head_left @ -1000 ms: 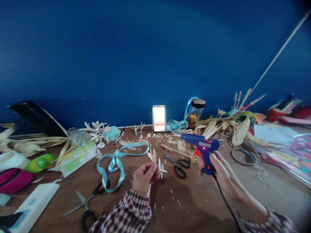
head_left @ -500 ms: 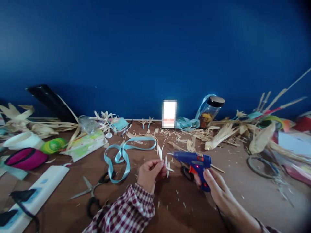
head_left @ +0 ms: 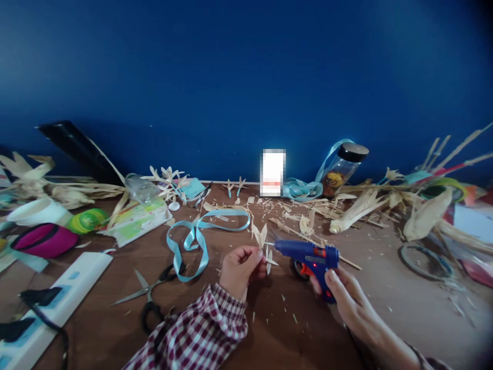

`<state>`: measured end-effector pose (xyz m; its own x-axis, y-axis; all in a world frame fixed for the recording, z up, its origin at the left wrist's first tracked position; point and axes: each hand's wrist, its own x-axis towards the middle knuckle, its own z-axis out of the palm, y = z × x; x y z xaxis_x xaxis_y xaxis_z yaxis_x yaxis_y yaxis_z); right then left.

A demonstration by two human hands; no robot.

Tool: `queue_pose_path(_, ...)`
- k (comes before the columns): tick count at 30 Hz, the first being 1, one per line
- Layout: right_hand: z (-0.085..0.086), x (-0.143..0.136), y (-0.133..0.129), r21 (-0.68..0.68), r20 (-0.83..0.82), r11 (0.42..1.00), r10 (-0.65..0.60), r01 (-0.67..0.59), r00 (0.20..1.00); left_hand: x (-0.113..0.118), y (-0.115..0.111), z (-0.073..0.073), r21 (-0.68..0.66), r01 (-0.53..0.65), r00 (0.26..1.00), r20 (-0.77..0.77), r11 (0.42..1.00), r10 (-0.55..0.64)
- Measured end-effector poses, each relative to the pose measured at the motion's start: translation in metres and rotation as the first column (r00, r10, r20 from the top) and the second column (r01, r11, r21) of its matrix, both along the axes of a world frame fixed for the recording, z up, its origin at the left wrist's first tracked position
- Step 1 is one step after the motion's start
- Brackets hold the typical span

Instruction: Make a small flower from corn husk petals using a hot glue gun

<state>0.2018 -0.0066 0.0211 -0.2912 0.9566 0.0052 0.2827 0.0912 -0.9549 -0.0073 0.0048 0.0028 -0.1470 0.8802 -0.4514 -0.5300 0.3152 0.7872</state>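
Observation:
Between the thumb and fingers of my left hand (head_left: 242, 268) is pinched a small corn-husk flower (head_left: 260, 237), its pale pointed petals sticking upward. A second cluster of husk petals (head_left: 271, 261) shows just right of the fingertips; whether it lies on the table or is also held, I cannot tell. My right hand (head_left: 348, 295) is wrapped round the handle of a blue glue gun (head_left: 304, 252) with an orange trigger and a lit red light. Its nozzle points left and is very near the flower's petals.
Scissors (head_left: 148, 290) lie spread left of my sleeve, beside a looped light-blue ribbon (head_left: 200, 259). A white power strip (head_left: 73, 288) with black plugs is at the lower left. Dried husks (head_left: 354, 213), a tilted jar (head_left: 341, 172) and a wire ring (head_left: 423, 262) are to the right.
The flower in my left hand has turned so its petals spread toward the camera, near the nozzle. The whole view has shifted slightly; both hands keep their grips.

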Motion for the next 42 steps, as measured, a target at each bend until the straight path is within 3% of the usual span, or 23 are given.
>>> queue_pose_path(7, -0.014, 0.002, 0.000, -0.026, -0.023, 0.999, 0.028, -0.029, 0.999, 0.001, -0.001, -0.002, 0.017, -0.006, 1.000, -0.010, 1.000, 0.006)
queue_pose_path(42, -0.012, 0.003, 0.001, 0.032, -0.005, 0.999, 0.007, -0.006, 1.000, 0.001, -0.001, -0.002, 0.021, 0.006, 1.000, -0.031, 1.000, -0.005)
